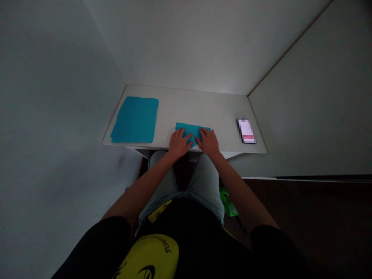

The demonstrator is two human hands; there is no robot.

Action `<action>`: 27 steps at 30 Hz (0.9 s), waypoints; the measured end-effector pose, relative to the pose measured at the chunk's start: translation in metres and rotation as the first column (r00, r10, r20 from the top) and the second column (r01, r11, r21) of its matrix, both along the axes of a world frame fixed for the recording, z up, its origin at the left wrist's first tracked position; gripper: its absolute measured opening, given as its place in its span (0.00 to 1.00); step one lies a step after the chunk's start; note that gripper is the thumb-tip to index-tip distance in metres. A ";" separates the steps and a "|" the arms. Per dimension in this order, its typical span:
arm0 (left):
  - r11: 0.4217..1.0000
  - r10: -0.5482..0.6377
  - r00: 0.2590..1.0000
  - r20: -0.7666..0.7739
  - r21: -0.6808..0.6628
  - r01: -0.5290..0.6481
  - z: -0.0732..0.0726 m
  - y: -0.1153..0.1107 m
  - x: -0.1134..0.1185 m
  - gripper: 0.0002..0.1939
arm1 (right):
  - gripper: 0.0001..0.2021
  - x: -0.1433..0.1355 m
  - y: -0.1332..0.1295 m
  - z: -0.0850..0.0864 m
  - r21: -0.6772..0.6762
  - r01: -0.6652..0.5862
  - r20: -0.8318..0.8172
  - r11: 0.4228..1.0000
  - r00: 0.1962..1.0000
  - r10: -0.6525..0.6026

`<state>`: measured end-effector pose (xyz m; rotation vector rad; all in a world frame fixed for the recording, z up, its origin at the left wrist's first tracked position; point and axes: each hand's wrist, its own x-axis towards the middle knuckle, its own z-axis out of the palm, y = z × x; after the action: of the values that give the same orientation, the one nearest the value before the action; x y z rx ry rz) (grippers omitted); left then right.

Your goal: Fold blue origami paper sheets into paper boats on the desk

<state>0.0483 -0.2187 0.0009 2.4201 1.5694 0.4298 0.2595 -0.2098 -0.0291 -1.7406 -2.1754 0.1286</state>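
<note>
A small blue piece, paper or cloth [190, 128], lies near the front edge of the white table, wider than it is deep. My left hand [178, 143] rests on its left part with the fingers spread. On its right part lies my right hand [208, 142], its fingers also apart. The two thumbs point toward each other over the lower middle of the piece. Both palms cover its near corners. Neither hand is closed round anything.
A larger blue sheet or stack [136, 119] lies at the left of the white table [200, 104]. A phone with a lit, blurred screen [246, 131] is at the right. Walls enclose the table at the back and sides. A green bag [229, 203] sits below, beside my leg.
</note>
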 end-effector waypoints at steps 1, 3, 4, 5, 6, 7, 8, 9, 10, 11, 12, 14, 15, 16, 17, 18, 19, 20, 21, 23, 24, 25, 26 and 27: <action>1.000 0.009 1.000 -0.017 -0.004 -0.009 0.001 0.006 -0.004 0.26 | 0.33 0.002 -0.005 0.003 0.009 0.012 0.006 1.000 1.000 -0.012; 1.000 0.013 0.999 -0.050 -0.012 -0.014 0.005 0.016 -0.011 0.23 | 0.35 0.006 -0.017 0.008 0.016 0.031 0.023 0.999 0.999 -0.032; 1.000 0.011 0.998 -0.065 -0.014 -0.012 0.007 0.021 -0.013 0.22 | 0.36 0.007 -0.024 0.010 0.016 0.030 0.033 0.999 0.999 -0.030; 1.000 0.008 0.997 -0.079 -0.013 -0.009 0.009 0.026 -0.013 0.22 | 0.36 0.007 -0.031 0.012 0.016 0.015 0.041 1.000 0.999 -0.016; 1.000 0.004 0.996 -0.092 -0.007 -0.004 0.011 0.029 -0.013 0.23 | 0.36 0.007 -0.039 0.014 0.015 -0.011 0.045 1.000 0.999 0.011; 1.000 -0.001 0.995 -0.102 0.002 0.001 0.012 0.033 -0.012 0.23 | 0.36 0.005 -0.045 0.016 0.014 -0.046 0.046 0.999 0.998 0.046; 1.000 -0.008 0.994 -0.105 0.011 0.010 0.012 0.036 -0.010 0.23 | 0.35 0.003 -0.051 0.018 0.013 -0.088 0.044 0.996 0.995 0.087; 1.000 -0.022 0.995 -0.101 0.017 0.024 0.012 0.038 -0.008 0.22 | 0.34 0.001 -0.056 0.020 0.011 -0.132 0.041 0.991 0.990 0.132; 0.999 -0.044 0.995 -0.089 0.019 0.046 0.012 0.040 -0.005 0.21 | 0.34 -0.001 -0.059 0.022 0.005 -0.181 0.038 0.983 0.983 0.181; 0.997 -0.073 0.995 -0.072 0.017 0.074 0.011 0.042 -0.002 0.20 | 0.32 -0.002 -0.061 0.024 -0.005 -0.234 0.034 0.972 0.972 0.234; 0.994 -0.109 0.993 -0.054 0.011 0.110 0.010 0.044 0.000 0.18 | 0.31 -0.003 -0.061 0.027 -0.017 -0.283 0.028 0.959 0.959 0.283; 0.982 -0.191 0.981 -0.019 -0.008 0.191 0.006 0.049 0.002 0.17 | 0.28 -0.001 -0.054 0.031 -0.037 -0.347 0.009 0.937 0.938 0.347; 0.974 -0.228 0.974 -0.001 -0.016 0.228 0.005 0.051 0.002 0.17 | 0.28 0.003 -0.049 0.032 -0.043 -0.353 -0.001 0.935 0.936 0.353; 0.966 -0.259 0.966 0.021 -0.023 0.259 0.004 0.054 0.001 0.17 | 0.29 0.008 -0.042 0.033 -0.051 -0.344 -0.007 0.938 0.939 0.344; 0.958 -0.284 0.958 0.047 -0.026 0.285 0.004 0.057 0.000 0.18 | 0.31 0.014 -0.036 0.033 -0.061 -0.326 -0.007 0.943 0.945 0.326; 0.954 -0.297 0.952 0.073 -0.023 0.299 0.004 0.059 -0.003 0.18 | 0.33 0.021 -0.029 0.032 -0.080 -0.312 -0.003 0.947 0.950 0.313; 0.955 -0.295 0.951 0.092 -0.016 0.297 0.005 0.062 -0.005 0.18 | 0.34 0.028 -0.024 0.031 -0.105 -0.308 0.007 0.946 0.951 0.310; 0.957 -0.287 0.953 0.100 -0.008 0.289 0.006 0.063 -0.009 0.18 | 0.35 0.034 -0.020 0.028 -0.129 -0.309 0.017 0.942 0.950 0.313; 0.959 -0.280 0.955 0.095 -0.005 0.282 0.007 0.062 -0.013 0.18 | 0.37 0.039 -0.017 0.026 -0.146 -0.311 0.027 0.939 0.948 0.319; 0.956 -0.290 0.954 0.075 -0.015 0.292 0.008 0.057 -0.022 0.16 | 0.39 0.045 -0.017 0.021 -0.148 -0.306 0.039 0.941 0.948 0.314; 0.950 -0.309 0.948 0.074 -0.024 0.312 0.008 0.052 -0.028 0.15 | 0.41 0.046 -0.019 0.020 -0.135 -0.289 0.039 0.948 0.954 0.297; 0.941 -0.334 0.939 0.085 -0.031 0.338 0.006 0.045 -0.035 0.16 | 0.41 0.046 -0.022 0.019 -0.119 -0.264 0.037 0.957 0.962 0.270; 0.933 -0.354 0.929 0.106 -0.033 0.359 0.004 0.038 -0.042 0.19 | 0.41 0.044 -0.026 0.019 -0.105 -0.237 0.035 0.966 0.970 0.242; 0.927 -0.366 0.922 0.129 -0.030 0.373 0.000 0.032 -0.049 0.24 | 0.41 0.043 -0.029 0.019 -0.096 -0.214 0.034 0.972 0.975 0.218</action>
<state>-0.0004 -0.1867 0.0014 2.5174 1.0266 0.4425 0.3020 -0.2392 -0.0097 -1.5614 -2.4220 0.2499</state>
